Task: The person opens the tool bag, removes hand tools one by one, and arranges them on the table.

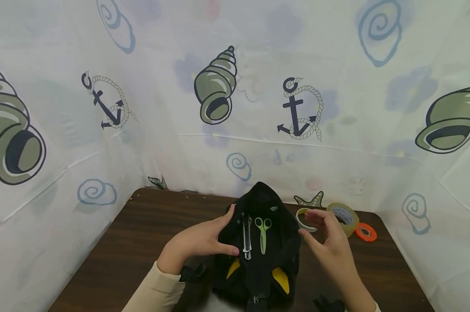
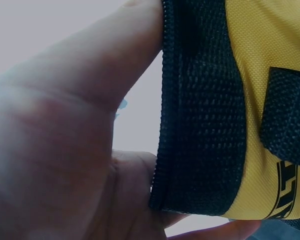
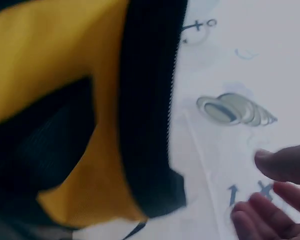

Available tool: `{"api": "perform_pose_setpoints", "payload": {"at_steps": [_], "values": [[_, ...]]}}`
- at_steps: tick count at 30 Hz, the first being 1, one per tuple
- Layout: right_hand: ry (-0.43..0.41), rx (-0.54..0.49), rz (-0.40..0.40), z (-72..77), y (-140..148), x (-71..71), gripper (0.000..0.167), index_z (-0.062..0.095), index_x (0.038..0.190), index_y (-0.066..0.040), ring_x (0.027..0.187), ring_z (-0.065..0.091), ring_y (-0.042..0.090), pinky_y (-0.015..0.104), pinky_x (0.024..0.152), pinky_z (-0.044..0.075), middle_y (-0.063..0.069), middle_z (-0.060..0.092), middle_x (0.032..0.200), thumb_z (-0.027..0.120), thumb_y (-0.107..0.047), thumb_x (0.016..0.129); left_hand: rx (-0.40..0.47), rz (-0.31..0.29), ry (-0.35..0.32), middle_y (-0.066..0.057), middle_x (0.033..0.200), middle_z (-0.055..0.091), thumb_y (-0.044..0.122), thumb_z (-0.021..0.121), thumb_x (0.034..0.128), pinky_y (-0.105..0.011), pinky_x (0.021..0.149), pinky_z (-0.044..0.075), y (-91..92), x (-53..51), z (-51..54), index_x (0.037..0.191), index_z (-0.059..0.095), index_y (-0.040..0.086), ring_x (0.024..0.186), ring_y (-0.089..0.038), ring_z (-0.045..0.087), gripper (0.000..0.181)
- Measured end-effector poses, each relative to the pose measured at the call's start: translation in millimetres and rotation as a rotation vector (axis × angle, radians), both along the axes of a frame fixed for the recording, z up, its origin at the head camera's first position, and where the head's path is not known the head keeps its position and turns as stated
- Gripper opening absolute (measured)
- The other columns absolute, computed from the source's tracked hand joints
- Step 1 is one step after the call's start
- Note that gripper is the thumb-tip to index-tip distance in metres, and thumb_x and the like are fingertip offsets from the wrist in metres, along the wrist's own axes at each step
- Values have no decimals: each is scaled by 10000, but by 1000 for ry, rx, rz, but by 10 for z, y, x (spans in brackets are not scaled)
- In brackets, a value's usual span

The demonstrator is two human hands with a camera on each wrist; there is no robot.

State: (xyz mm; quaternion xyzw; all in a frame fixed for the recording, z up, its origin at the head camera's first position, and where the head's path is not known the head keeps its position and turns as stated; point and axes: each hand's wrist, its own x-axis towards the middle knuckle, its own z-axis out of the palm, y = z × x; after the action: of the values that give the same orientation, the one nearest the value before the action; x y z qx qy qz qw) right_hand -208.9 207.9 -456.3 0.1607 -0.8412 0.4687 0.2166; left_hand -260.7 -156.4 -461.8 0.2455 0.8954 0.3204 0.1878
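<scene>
A black bag with yellow panels stands unzipped at the table's front, its yellow side and zipper edge close up in the left wrist view. Inside it lie a box cutter and green-handled scissors. My left hand rests against the bag's left edge, thumb and fingers spread around the rim. To the right of the bag, my right hand hangs in the air, fingers loosely bent and holding nothing; the right wrist view shows a gap between its fingers and the bag.
Behind my right hand are a white tape roll, a wide clear-yellow tape roll and a small orange roll on the dark wooden table. A printed cloth with shells and anchors hangs around the table's back and sides.
</scene>
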Motion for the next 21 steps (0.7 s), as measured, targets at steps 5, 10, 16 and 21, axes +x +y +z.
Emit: {"api": "perform_pose_setpoints", "payload": {"at_steps": [5,10,16,21], "values": [[-111,60,88,112,-169,-58,507,611,1407,-83,1219,696,240,122,1036,528,80,667,1364,855,-138,966,-5,-1,0,-26,1827,198,702,777,914,-578,1277,406,5,-3,-3,1764,-48,344,1631,-310,395,1238],[-169,84,186,209,-362,-194,515,605,1416,-71,1245,688,287,396,1080,596,107,666,1363,851,-143,970,-5,5,0,-29,1826,204,698,785,909,-579,1280,401,9,3,20,1764,-42,346,1634,-306,390,1240],[-417,126,281,333,-601,-401,509,589,1449,-92,1267,658,324,544,1132,544,123,649,1364,814,-213,1009,-6,3,9,-41,1823,226,704,778,911,-583,1278,402,10,3,20,1761,-45,358,1628,-307,402,1232],[-568,168,313,343,-812,-624,515,618,1426,-101,1226,664,314,541,1091,565,116,668,1329,838,-249,985,-12,-3,22,-38,1824,214,692,774,925,-576,1273,411,-1,-18,-30,1765,-51,331,1628,-297,398,1232]]}}
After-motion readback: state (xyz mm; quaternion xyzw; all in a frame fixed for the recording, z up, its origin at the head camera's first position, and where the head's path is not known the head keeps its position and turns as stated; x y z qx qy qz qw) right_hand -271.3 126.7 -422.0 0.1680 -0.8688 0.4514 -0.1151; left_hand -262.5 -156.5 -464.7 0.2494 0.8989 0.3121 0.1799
